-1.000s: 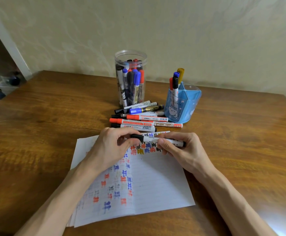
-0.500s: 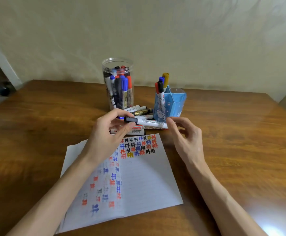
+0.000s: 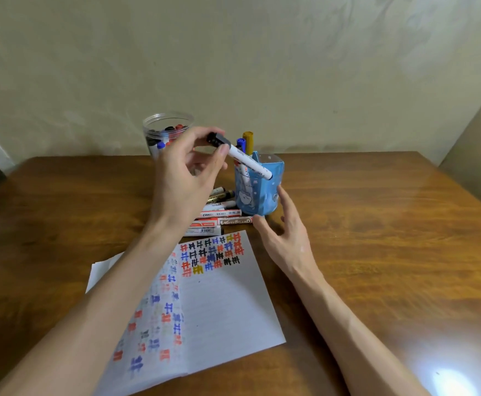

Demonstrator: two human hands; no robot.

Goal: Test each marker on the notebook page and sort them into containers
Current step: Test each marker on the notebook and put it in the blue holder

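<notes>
A wooden table point(image 3: 376, 238) set against a pale wall carries an open notebook page point(image 3: 228, 304), crowded along its top and left half with small test marks in black, blue, red and yellow. The person's left hand point(image 3: 185, 181) is raised above the page's far edge; the right hand point(image 3: 285, 238), fingers spread and holding nothing, hovers just beside the blue holder point(image 3: 268, 192). A clear jar point(image 3: 159, 130) of capped markers stands behind the left hand. A few markers stand upright in the holder. Loose markers point(image 3: 219, 214) lie piled between holder and page. The white marker point(image 3: 248, 161), pinched at its black-capped end by the left thumb and fingers, slants down toward the holder's rim, apparently not yet inside.
</notes>
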